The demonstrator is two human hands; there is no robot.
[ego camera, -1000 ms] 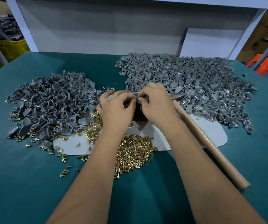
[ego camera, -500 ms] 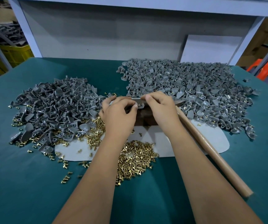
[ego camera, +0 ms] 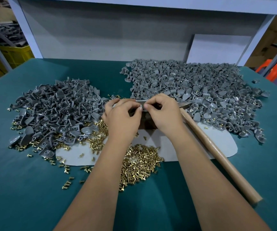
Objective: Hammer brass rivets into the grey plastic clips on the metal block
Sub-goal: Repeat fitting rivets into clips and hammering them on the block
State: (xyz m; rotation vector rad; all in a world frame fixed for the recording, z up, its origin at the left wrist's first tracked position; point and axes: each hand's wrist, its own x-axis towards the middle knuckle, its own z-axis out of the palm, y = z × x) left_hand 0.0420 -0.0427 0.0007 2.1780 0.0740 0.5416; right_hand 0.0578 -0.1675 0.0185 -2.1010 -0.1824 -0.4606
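— Both hands meet over the middle of the green surface (ego camera: 26, 189); the left hand (ego camera: 122, 116) has its fingers curled, thumb tip pinched against a small grey clip (ego camera: 141, 107).

— And the right hand (ego camera: 163, 112)?

— Fingers curled too, thumb and forefinger pinching the same clip from the right side. The two thumb tips nearly touch.

— Where is the metal block (ego camera: 148, 121)?

— Right under the hands, dark, mostly hidden by them. A flat bright edge of it shows just beyond the knuckles. It stands on a pale mat (ego camera: 192, 147) spread on the surface.

— Is a rivet in the clip?

— Too small to tell.

— The loose parts?

— A heap of brass rivets (ego camera: 141, 165) lies near the person, between the forearms, half on the mat. More rivets are scattered to the left. One pile of grey clips (ego camera: 56, 110) sits to the left of the hands, a bigger pile (ego camera: 192, 90) to the far right.

— The hammer?

— The hammer's wooden handle (ego camera: 217, 155) lies on the surface to the right, slanting from just beside the right hand toward the near right. Its head is hidden behind that hand. Neither hand is on it.
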